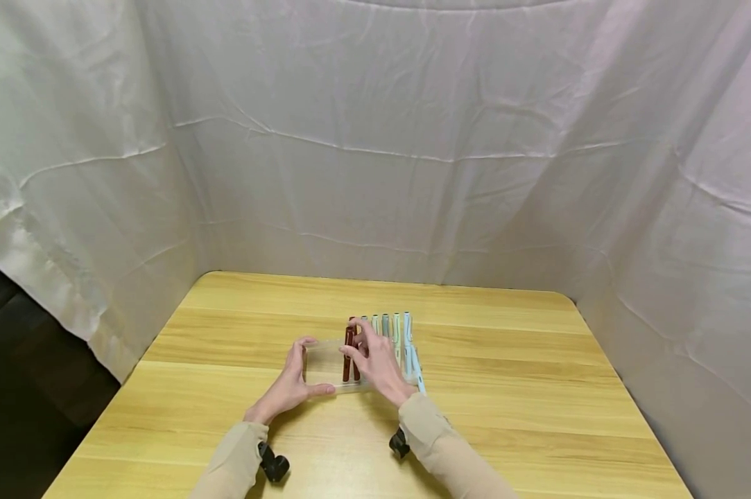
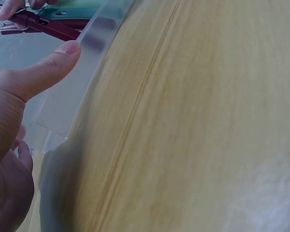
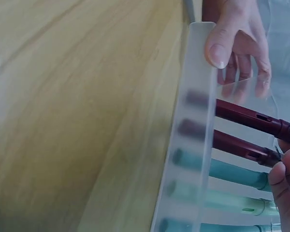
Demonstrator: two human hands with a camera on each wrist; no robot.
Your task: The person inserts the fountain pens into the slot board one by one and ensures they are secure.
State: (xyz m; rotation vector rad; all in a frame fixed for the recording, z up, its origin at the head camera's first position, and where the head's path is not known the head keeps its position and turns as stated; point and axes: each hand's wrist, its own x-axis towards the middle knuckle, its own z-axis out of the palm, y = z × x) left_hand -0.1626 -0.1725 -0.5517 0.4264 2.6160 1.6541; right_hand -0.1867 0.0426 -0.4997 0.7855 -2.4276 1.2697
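A translucent plastic box (image 1: 325, 373) lies on the table, and my left hand (image 1: 295, 378) holds its left end. The thumb (image 2: 53, 67) lies along the box's near wall, with the fingers round the far side. My right hand (image 1: 378, 357) pinches a dark red pen (image 1: 347, 355) near its clip end, inside the box. Beside it lies a second dark red pen (image 3: 237, 145), followed by a teal pen (image 3: 237, 173), a pale green pen (image 3: 232, 200) and other pens in a row. The right hand hides parts of several pens in the head view.
Near the box's right end, a light blue pen (image 1: 408, 333) lies in line with the row, and another light blue pen (image 1: 418, 371) lies slanted. Wood-grain table (image 1: 525, 388) surrounds the box. White curtains (image 1: 375, 173) stand behind and at the sides.
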